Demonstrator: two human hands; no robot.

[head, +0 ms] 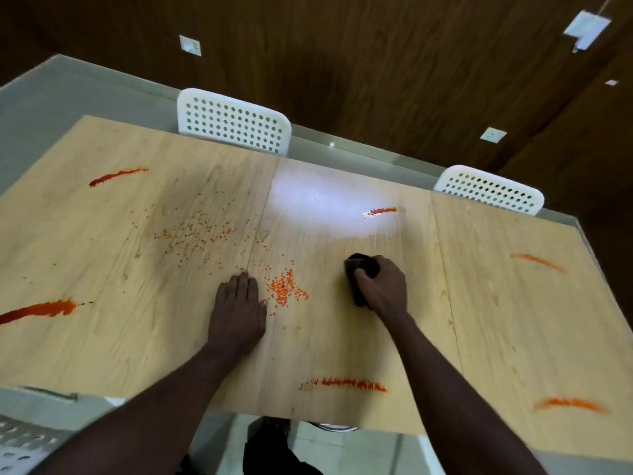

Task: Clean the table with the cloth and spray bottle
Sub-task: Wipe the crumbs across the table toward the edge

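Note:
My right hand (383, 286) grips a bunched dark cloth (363, 265) and holds it down on the light wooden table (137, 337), right of centre. My left hand (239, 303) rests flat on the table with straight fingers, just left of a small heap of orange grains (286, 289). More orange grains (195, 233) lie scattered further back to the left. Red-orange smears mark the table at the far left (116, 175), near left (41, 310), front centre (352, 383), back centre (383, 211), right (536, 261) and front right (568, 403). No spray bottle is in view.
Two white perforated chairs stand at the table's far edge, one at back left (233, 121) and one at back right (489, 192). Part of another white chair (24, 443) shows at the bottom left. A dark wooden wall rises behind.

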